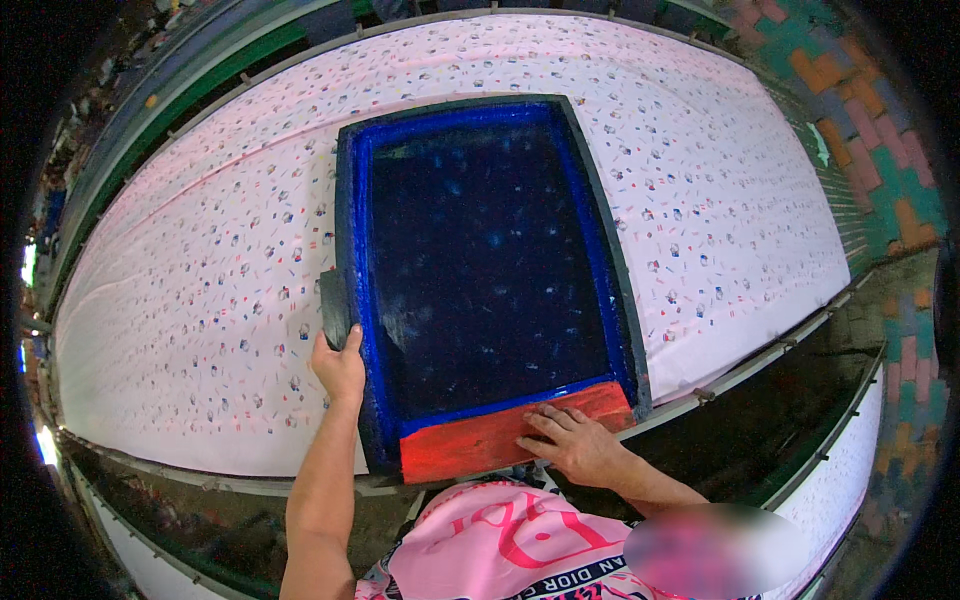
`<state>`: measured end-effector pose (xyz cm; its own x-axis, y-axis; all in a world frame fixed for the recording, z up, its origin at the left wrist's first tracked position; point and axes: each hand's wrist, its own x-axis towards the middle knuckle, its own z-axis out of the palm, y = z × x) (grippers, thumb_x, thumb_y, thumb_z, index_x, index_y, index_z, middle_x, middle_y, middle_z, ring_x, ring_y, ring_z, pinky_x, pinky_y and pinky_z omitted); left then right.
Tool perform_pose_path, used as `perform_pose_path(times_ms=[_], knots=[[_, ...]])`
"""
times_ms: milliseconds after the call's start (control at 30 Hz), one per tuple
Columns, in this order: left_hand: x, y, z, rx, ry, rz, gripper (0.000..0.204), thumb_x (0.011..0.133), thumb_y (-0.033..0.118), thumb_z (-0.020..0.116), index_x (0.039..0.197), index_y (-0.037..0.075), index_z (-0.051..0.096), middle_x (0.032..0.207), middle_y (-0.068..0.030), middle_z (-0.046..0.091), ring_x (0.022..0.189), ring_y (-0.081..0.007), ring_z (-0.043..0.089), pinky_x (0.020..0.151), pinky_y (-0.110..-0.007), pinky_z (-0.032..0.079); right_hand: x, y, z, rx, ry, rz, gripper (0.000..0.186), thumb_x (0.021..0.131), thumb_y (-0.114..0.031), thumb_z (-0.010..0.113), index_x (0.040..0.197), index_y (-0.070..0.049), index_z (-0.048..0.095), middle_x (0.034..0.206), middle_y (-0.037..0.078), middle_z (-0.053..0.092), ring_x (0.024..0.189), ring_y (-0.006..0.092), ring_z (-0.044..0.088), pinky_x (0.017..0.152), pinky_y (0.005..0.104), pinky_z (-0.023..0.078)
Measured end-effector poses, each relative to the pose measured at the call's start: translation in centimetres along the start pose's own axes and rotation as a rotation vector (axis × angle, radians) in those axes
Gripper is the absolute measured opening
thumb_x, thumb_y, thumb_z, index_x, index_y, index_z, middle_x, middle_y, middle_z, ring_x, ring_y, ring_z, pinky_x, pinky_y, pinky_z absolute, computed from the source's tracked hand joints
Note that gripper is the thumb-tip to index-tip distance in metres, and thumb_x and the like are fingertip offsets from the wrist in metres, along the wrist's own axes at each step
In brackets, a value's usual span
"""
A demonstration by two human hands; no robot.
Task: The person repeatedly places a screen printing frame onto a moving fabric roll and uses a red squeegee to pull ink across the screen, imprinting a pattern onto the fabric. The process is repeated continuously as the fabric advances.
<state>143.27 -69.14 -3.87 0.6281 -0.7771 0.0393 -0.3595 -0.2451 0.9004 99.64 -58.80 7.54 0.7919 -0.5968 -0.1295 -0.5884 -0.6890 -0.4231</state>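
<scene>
A screen-printing frame point(598, 215) with dark, blue-smeared edges lies across a long patterned sheet. Inside it stretches a nearly black mesh point(480, 270), bordered by bright blue ink. My left hand point(340, 368) is closed around a dark grip point(336, 300) on the frame's left side, thumb on top. At the near end of the frame sits a red board point(465, 440), spanning most of its width. My right hand point(575, 445) lies on this board toward its right part, fingers spread over the surface. The underside of the board is hidden.
The white sheet point(220, 330) with small printed motifs covers the long table on both sides of the frame. A metal rail point(740, 375) runs along the table's near edge. Another patterned table point(840, 470) stands at the lower right. Coloured paving point(860, 110) shows at the upper right.
</scene>
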Motion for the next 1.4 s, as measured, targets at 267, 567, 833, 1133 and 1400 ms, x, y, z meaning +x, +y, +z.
perform_pose_path(times_ms=[267,567,833,1133,1400], knots=[[-0.2,0.4,0.3,0.044,0.01,0.072,0.033,0.093,0.021,0.091,0.115,0.001,0.076,0.1,-0.0171,0.082,0.09,-0.0345,0.078,0.086,-0.045,0.059,4.7,-3.4,-0.1,-0.138,0.151,0.108,0.044,0.093,-0.014,0.071,0.136,-0.008,0.077,0.133,0.014,0.077,0.119,0.0339,0.076,0.103,0.0473,0.06],[0.0,-0.6,0.1,0.118,0.046,0.115,0.043,0.092,0.032,0.091,0.119,0.002,0.075,0.106,-0.0217,0.081,0.099,-0.0454,0.078,0.092,-0.054,0.059,7.4,-5.2,-1.5,-0.11,-0.082,0.268,0.055,0.081,-0.007,0.083,0.135,-0.013,0.077,0.125,0.012,0.078,0.119,0.0348,0.077,0.104,0.0478,0.062],[-0.2,-1.7,-0.2,0.047,0.071,0.178,0.056,0.104,0.041,0.079,0.137,-0.004,0.072,0.127,-0.0262,0.075,0.122,-0.0438,0.07,0.106,-0.052,0.054,5.9,-7.3,3.7,-0.203,0.154,0.228,0.05,0.088,-0.005,0.072,0.138,-0.011,0.078,0.132,0.01,0.077,0.119,0.032,0.075,0.104,0.0457,0.06],[-0.2,-2.3,0.3,-0.124,0.088,0.206,0.064,0.123,0.046,0.045,0.149,-0.009,0.064,0.136,-0.0271,0.067,0.129,-0.0434,0.063,0.116,-0.05,0.048,13.8,-1.0,2.4,-0.336,0.311,0.198,0.051,0.087,-0.002,0.073,0.137,-0.012,0.078,0.128,0.009,0.076,0.119,0.0317,0.075,0.102,0.0455,0.06],[-0.6,-1.6,0.1,-0.151,0.057,0.175,0.06,0.124,0.042,0.042,0.149,-0.008,0.063,0.134,-0.0247,0.066,0.131,-0.041,0.062,0.119,-0.048,0.046,25.9,8.2,-4.2,-0.362,0.23,0.296,0.051,0.089,0.002,0.072,0.137,-0.014,0.077,0.125,0.011,0.076,0.118,0.0353,0.076,0.107,0.0479,0.06]])
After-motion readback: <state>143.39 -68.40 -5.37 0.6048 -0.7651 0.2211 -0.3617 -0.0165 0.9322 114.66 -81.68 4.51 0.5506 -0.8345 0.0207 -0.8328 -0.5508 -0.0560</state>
